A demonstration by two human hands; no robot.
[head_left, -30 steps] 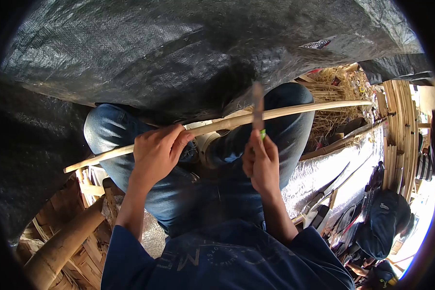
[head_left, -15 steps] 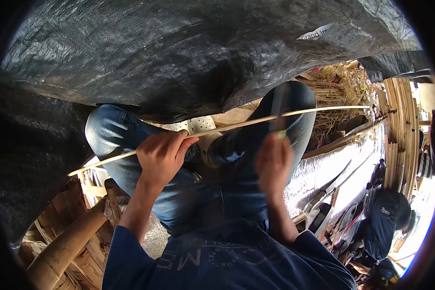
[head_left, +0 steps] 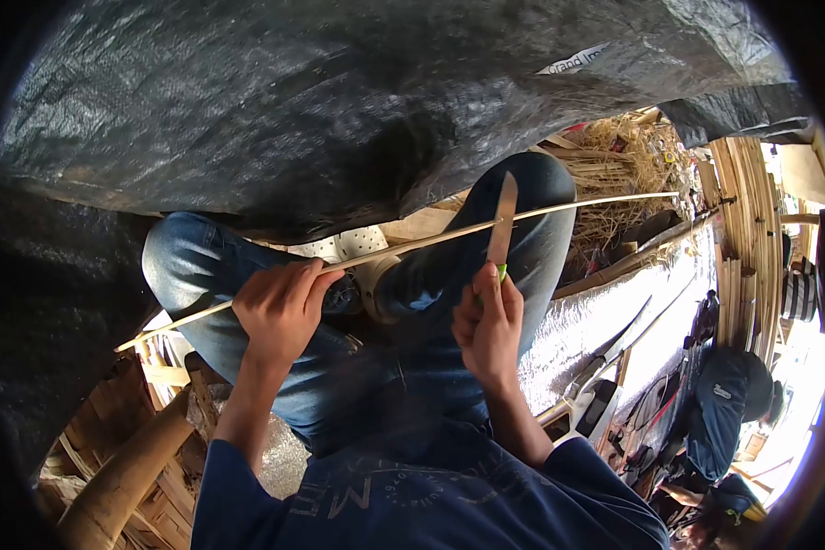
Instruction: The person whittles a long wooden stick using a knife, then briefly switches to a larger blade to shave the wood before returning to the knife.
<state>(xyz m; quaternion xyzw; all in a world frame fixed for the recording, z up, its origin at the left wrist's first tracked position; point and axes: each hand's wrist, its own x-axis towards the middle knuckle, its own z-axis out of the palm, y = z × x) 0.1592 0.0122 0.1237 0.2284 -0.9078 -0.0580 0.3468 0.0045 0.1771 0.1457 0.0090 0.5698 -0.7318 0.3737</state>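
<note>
- Both hands are closed on something: the left hand [head_left: 280,307] is wrapped around a long, thin, pale bamboo strip [head_left: 431,240], gripping it towards its left end, while the right hand [head_left: 488,323] is clamped on the green handle of a knife with a narrow, pale blade [head_left: 501,229].
- That blade points up from the fist and crosses the bamboo strip, meeting it right of the left hand.
- The bamboo strip runs slantwise across the person's lap, from low on the left, past the edge of the thigh, up to the right, where its thin end reaches over a heap of dry straw and shavings [head_left: 628,174].
- Under the strip lie the person's bent knees in blue jeans [head_left: 202,275], with a white perforated sandal [head_left: 357,246] showing between them.
- A large sheet of black woven plastic [head_left: 339,101] fills the upper part of the view, beyond the knees.
- A thick brown bamboo pole [head_left: 124,481] lies low on the left, among split pieces.
- To the right, a silvery mat [head_left: 596,316] covers the floor, with a stack of pale bamboo slats [head_left: 752,238] standing along its far side.
- Another person in dark blue clothing [head_left: 724,408] is at the right edge, well apart from the hands.
</note>
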